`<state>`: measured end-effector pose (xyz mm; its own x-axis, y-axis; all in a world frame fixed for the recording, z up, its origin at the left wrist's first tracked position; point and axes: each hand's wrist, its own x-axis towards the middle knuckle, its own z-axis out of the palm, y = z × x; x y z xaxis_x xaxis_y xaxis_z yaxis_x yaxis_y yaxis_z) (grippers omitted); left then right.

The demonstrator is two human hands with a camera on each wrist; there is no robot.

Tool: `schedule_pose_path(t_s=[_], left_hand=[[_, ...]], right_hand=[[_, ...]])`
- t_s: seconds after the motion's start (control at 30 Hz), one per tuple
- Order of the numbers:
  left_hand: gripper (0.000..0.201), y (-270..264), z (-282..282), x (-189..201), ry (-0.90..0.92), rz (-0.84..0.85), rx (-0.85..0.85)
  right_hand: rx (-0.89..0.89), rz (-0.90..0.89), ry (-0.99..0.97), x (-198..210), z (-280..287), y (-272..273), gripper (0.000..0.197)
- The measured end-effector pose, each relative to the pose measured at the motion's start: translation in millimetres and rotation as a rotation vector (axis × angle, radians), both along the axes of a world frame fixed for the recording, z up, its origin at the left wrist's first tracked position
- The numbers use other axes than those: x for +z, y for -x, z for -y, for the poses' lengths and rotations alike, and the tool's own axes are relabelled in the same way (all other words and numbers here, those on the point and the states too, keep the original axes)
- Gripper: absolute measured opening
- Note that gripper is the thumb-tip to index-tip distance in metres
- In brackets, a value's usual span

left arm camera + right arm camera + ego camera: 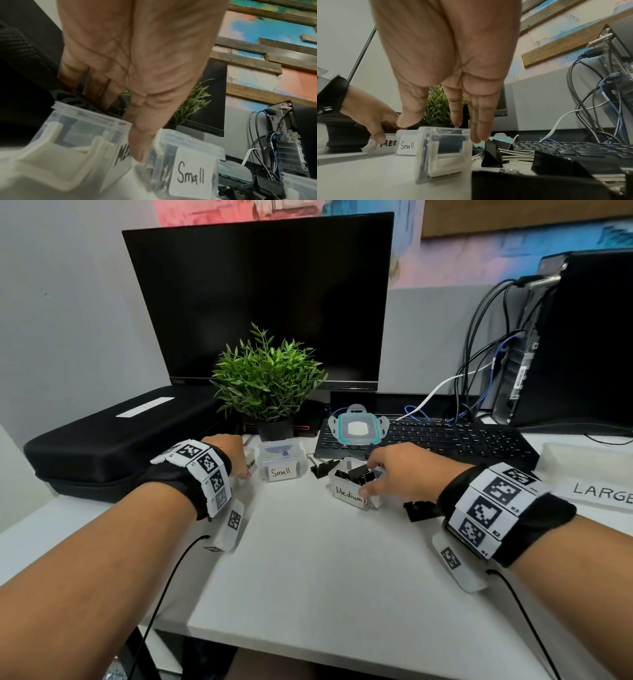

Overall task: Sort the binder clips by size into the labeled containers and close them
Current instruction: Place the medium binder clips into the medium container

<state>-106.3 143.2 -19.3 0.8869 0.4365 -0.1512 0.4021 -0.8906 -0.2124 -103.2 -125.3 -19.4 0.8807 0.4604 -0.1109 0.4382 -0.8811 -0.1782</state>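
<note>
Right hand grips the open "Medium" box, thumb on its front wall, fingers over the far rim; black clips heap above the edge. Left hand grips a second box beside the "Small" box. Risks: heaped clips could block the lid lying on the keyboard; loose clips remain on the table.

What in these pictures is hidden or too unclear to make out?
- Left container's label: head view, the left hand covers most of it; the left wrist view shows blurred letters only.
- Large label: head view, cut off by the right edge.
- Small container: contents blurred behind its wall in every view.
- Medium container: the right hand covers its far side, clip count unclear.
</note>
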Motion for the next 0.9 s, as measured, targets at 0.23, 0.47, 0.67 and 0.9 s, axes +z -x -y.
schedule_pose_path(t_s=[0.23,0.47,0.67,0.9], left_hand=[[0.055,4,0,-2,-0.116,-0.120,0.011],[0.016,19,6,2,-0.017,0.021,-0.087],[0.010,43,28,31,0.051,0.341,-0.221],[0.010,42,62,36,0.276,0.484,-0.478]], right_hand=[[0.050,0.025,0.033,-2,-3,1,0.021],[0.107,0.022,0.019,-3,-3,4,0.010],[0.128,0.093,-0.094,-3,-4,1,0.038],[0.104,0.143,-0.207,-3,-6,-2,0.047]])
